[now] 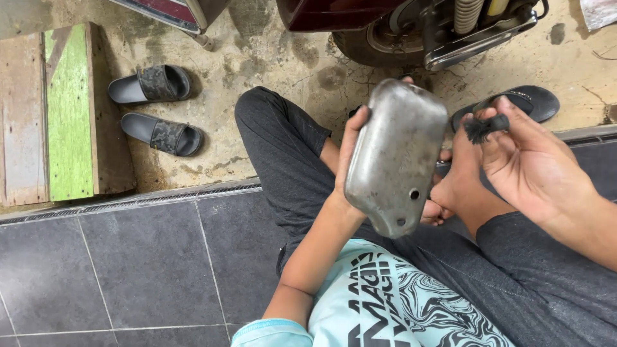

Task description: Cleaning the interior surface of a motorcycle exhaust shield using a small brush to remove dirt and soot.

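Observation:
My left hand (353, 144) grips a dull grey metal cover (395, 157), rounded and oblong, with two small holes near its lower end. I hold it upright in front of me, over my crossed legs in dark trousers. My right hand (527, 160) is just to the right of the cover and pinches a small black frayed brush-like piece (485, 126) between thumb and fingers. The brush piece is close to the cover's upper right edge but apart from it.
I sit on dark grey floor tiles (148, 263) beside a stained concrete floor (270, 51). A pair of dark slides (154, 109) lies at the left near a green-and-wood board (64, 115). A motorbike wheel and exhaust (424, 32) stand ahead. One black sandal (524, 103) lies at the right.

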